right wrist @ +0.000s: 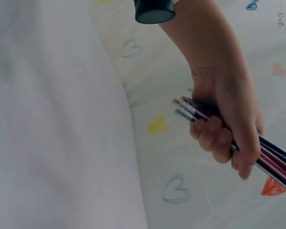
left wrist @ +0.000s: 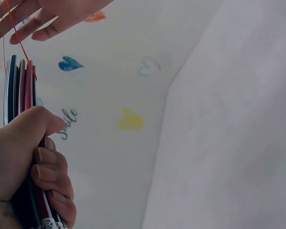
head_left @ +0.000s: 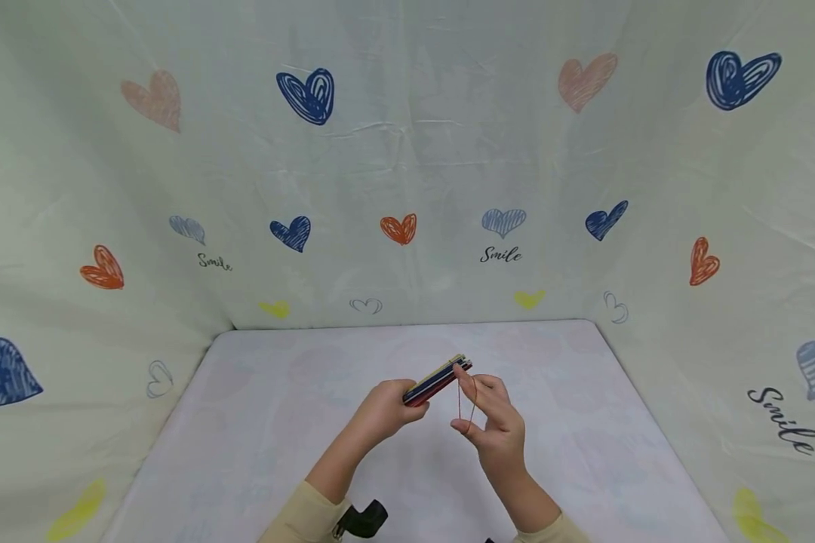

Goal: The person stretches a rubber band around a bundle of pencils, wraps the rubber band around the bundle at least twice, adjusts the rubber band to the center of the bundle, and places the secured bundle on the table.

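A bundle of pencils (head_left: pixel 437 381) in dark, red and yellow tones slants up to the right in my left hand (head_left: pixel 389 406). The left fingers wrap round its lower part, with the thumb along the side, as the left wrist view shows. Metal eraser ends (right wrist: pixel 185 109) poke out below the fist. My right hand (head_left: pixel 501 424) holds a thin red rubber band (head_left: pixel 459 400), stretched between its thumb and forefinger. That forefinger is right at the bundle's upper end. In the left wrist view the band (left wrist: pixel 20 40) runs from the right fingers down to the pencil tops.
Both hands are above a white table (head_left: pixel 278 377). A pale curtain (head_left: pixel 407 166) printed with hearts and "Smile" surrounds it at the back and sides. A dark wrist camera (head_left: pixel 367 519) sits by the left sleeve (head_left: pixel 309 516).
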Tool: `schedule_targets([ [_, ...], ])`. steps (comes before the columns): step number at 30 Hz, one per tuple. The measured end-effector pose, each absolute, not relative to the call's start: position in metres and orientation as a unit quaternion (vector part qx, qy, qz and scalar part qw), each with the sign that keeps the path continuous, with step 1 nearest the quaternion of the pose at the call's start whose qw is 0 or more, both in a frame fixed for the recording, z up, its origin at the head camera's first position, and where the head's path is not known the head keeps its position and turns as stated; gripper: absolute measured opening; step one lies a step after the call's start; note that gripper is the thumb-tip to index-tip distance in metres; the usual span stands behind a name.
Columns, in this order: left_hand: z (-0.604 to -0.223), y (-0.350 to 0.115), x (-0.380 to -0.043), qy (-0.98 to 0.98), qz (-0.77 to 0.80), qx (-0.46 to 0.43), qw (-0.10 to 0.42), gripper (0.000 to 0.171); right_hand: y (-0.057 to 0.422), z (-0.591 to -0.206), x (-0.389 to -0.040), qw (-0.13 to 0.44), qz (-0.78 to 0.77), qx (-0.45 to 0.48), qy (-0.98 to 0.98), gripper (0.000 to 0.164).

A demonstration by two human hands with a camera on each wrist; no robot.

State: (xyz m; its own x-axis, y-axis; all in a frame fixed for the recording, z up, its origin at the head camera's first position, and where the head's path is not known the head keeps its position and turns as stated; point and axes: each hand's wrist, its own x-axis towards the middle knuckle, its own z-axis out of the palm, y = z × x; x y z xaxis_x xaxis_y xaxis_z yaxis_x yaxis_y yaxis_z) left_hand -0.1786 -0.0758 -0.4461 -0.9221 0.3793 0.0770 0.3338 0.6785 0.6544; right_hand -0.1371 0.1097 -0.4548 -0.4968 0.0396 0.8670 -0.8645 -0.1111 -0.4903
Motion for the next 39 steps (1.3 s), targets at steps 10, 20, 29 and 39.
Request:
schedule_targets([
  [10, -0.454, -0.067, -0.165, 0.935, 0.295, 0.156, -0.123, 0.025, 0.092, -0.448, -0.121, 0.331, 0.713, 0.082, -0.612, 0.041],
  [20, -0.453, -0.076, -0.158, 0.924, 0.186, 0.173, -0.286, 0.029, 0.102, -0.434, -0.127, 0.366, 0.599, 0.037, -0.711, 0.027],
  [29, -0.453, -0.087, -0.158, 0.888, 0.122, 0.212, -0.390, 0.032, 0.112, -0.427, -0.127, 0.425, 0.440, 0.076, -0.787, 0.025],
  [39, -0.449, -0.094, -0.159, 0.863, 0.094, 0.257, -0.425, 0.032, 0.119, -0.412, -0.125, 0.323, 0.458, 0.048, -0.827, 0.012],
])
